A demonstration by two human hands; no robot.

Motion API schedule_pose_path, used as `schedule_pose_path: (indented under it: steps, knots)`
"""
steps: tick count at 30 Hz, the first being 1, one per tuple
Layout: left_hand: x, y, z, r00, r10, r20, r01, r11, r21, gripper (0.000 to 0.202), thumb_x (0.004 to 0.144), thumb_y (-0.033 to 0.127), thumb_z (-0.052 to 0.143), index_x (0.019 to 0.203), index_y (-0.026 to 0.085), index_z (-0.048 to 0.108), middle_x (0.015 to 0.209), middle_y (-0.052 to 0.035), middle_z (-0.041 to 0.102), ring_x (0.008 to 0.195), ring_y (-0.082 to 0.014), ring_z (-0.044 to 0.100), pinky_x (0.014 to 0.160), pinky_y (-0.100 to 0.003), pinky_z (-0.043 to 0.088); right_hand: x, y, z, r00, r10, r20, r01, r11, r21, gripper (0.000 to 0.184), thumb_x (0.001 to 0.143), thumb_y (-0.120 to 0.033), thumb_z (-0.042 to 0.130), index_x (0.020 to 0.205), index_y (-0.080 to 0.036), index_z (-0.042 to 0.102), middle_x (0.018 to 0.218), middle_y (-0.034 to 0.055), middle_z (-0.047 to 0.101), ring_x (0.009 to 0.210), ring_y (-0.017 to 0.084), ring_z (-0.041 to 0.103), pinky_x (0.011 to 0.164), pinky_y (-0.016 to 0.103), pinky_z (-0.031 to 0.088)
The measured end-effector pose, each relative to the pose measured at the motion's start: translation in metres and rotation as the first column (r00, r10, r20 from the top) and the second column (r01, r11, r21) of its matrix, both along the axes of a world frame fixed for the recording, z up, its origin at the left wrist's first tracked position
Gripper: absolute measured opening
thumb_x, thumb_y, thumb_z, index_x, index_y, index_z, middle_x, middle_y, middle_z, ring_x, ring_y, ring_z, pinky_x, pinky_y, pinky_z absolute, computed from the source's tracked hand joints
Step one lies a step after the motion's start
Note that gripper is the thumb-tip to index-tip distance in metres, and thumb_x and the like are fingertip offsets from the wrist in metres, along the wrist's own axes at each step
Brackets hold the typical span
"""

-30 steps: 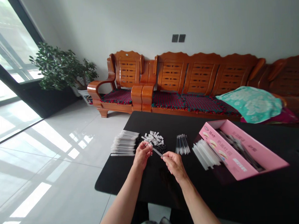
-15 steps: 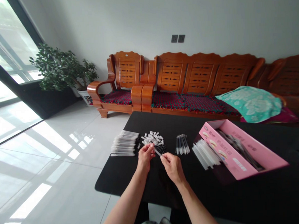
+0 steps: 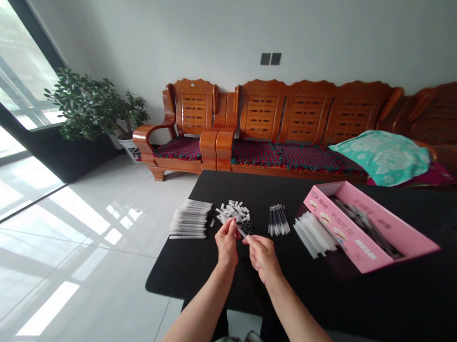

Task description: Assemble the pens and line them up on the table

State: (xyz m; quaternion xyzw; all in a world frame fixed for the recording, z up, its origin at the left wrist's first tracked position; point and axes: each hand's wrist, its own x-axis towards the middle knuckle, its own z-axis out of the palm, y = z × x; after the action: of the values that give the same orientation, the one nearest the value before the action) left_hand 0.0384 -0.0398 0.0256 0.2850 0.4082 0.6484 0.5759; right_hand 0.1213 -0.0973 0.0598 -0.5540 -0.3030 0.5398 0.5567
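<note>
Both hands meet over the black table, fingers pinched on one slim pen (image 3: 243, 233) that slants between them. My left hand (image 3: 226, 242) grips its upper left end, and my right hand (image 3: 262, 256) has the lower right end. Most of the pen is covered by fingers. Just beyond my hands lies a heap of white pen caps (image 3: 232, 210), with small black pieces (image 3: 247, 226) at its near right side. A row of whitish pens (image 3: 191, 221) is stacked to the left. Dark-inked refills (image 3: 279, 220) lie right of the caps, and translucent pen barrels (image 3: 313, 234) farther right.
A pink open box (image 3: 350, 231) with dark slender items inside stands on the table's right. Behind the black table (image 3: 172, 273) is a wooden sofa (image 3: 266, 115) with a turquoise cloth (image 3: 384, 157). A potted plant (image 3: 91, 106) stands by the window.
My left hand has shifted slightly right, closer to my right hand, and less of the pen shows between them. The piles look unchanged.
</note>
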Motion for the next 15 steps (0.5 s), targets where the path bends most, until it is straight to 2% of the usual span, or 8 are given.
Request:
schedule_pose_path:
  steps: [3,5,7,8,11,13,15]
  knots:
    - [-0.003,-0.003,0.001,0.999,-0.052,-0.016,0.052,0.999,-0.009,0.045,0.070,0.044,0.076,0.099,0.011,0.072,0.061,0.0018,0.059,0.051,-0.0071,0.048,0.050,-0.019,0.039,0.003,0.000,0.001,0.998,0.008,-0.062,-0.010,1.000,-0.029,0.035,0.068,-0.050,0.069,0.069,-0.016,0.060,0.038,-0.0124,0.032,0.026,0.003,0.022,0.028,0.017,0.011]
    - [-0.010,-0.002,0.002,0.994,-0.098,-0.050,0.097,0.995,-0.022,0.044,0.069,0.044,0.076,0.097,0.010,0.073,0.064,-0.0002,0.061,0.055,-0.0092,0.052,0.052,-0.020,0.042,0.008,0.001,0.000,0.997,0.043,-0.057,-0.044,0.999,-0.022,0.036,0.069,-0.049,0.070,0.070,-0.015,0.061,0.037,-0.0124,0.033,0.025,0.002,0.023,0.027,0.016,0.013]
    - [-0.025,0.005,0.003,0.992,-0.089,-0.092,0.088,0.996,-0.017,0.043,0.067,0.043,0.077,0.093,0.009,0.073,0.067,-0.0020,0.064,0.057,-0.0104,0.055,0.054,-0.021,0.045,0.015,0.003,-0.002,0.997,0.080,-0.022,-0.080,0.997,-0.005,0.038,0.072,-0.051,0.069,0.073,-0.014,0.062,0.037,-0.0106,0.038,0.025,0.003,0.029,0.027,0.015,0.017]
    - [-0.035,0.011,0.004,0.992,-0.051,-0.112,0.051,0.999,-0.004,0.042,0.066,0.043,0.078,0.090,0.009,0.074,0.066,-0.0020,0.064,0.056,-0.0099,0.054,0.055,-0.021,0.046,0.019,0.003,-0.003,0.996,0.085,0.001,-0.085,0.996,0.000,0.040,0.072,-0.052,0.069,0.076,-0.013,0.063,0.038,-0.0088,0.043,0.026,0.005,0.034,0.027,0.015,0.020]
    - [-0.080,0.040,0.005,0.963,0.192,-0.189,-0.182,0.981,0.071,0.043,0.064,0.043,0.076,0.090,0.009,0.073,0.061,0.0000,0.063,0.052,-0.0101,0.054,0.055,-0.023,0.048,0.031,0.004,-0.006,0.998,0.038,0.054,-0.037,0.999,-0.015,0.046,0.071,-0.056,0.069,0.082,-0.012,0.065,0.046,-0.0029,0.056,0.031,0.009,0.048,0.028,0.016,0.029]
    - [-0.115,0.061,0.004,0.892,0.355,-0.281,-0.344,0.935,0.089,0.043,0.064,0.044,0.074,0.091,0.010,0.073,0.061,0.0001,0.064,0.052,-0.0115,0.057,0.057,-0.025,0.051,0.038,0.004,-0.008,0.998,0.007,0.065,-0.005,0.999,-0.032,0.047,0.069,-0.056,0.070,0.083,-0.011,0.065,0.048,-0.0019,0.058,0.033,0.009,0.051,0.029,0.016,0.032]
    - [-0.147,0.078,0.001,0.815,0.438,-0.378,-0.446,0.892,0.072,0.043,0.065,0.045,0.071,0.090,0.010,0.073,0.061,-0.0007,0.065,0.055,-0.0146,0.062,0.060,-0.027,0.053,0.043,0.003,-0.012,0.997,-0.009,0.071,0.012,0.999,-0.038,0.045,0.068,-0.054,0.071,0.081,-0.011,0.066,0.047,-0.0020,0.058,0.032,0.009,0.051,0.029,0.016,0.031]
